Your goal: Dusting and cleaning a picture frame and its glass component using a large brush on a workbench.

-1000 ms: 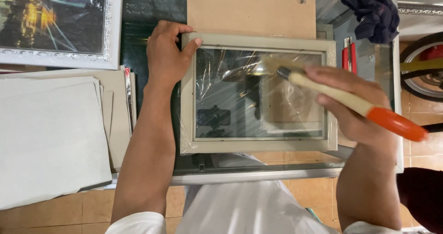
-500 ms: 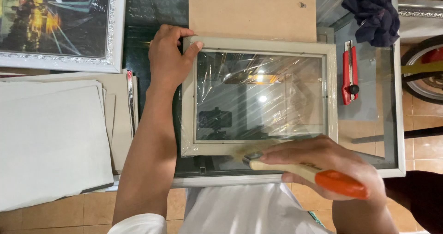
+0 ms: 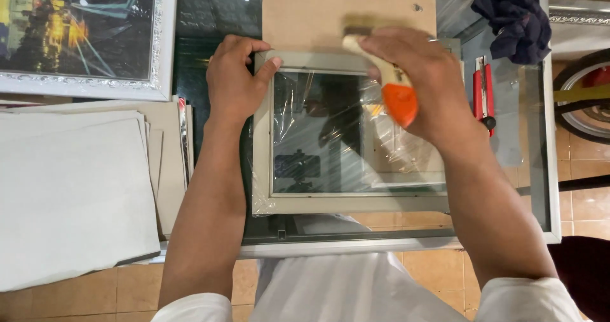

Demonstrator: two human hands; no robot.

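A pale grey picture frame with a glass pane and loose clear plastic wrap lies flat on a glass-topped table. My left hand presses down on the frame's top left corner. My right hand grips a brush with a cream and orange handle. The bristle end sits at the frame's top edge, against a brown board; the bristles are blurred.
A red utility knife lies right of the frame, with a dark blue cloth behind it. A silver-framed city picture stands at the back left. A stack of grey-white boards lies at the left. A wheel shows at the far right.
My right hand carried the brush from the frame's right side down to its lower edge, then up to the top edge. My left hand stayed on the top left corner.
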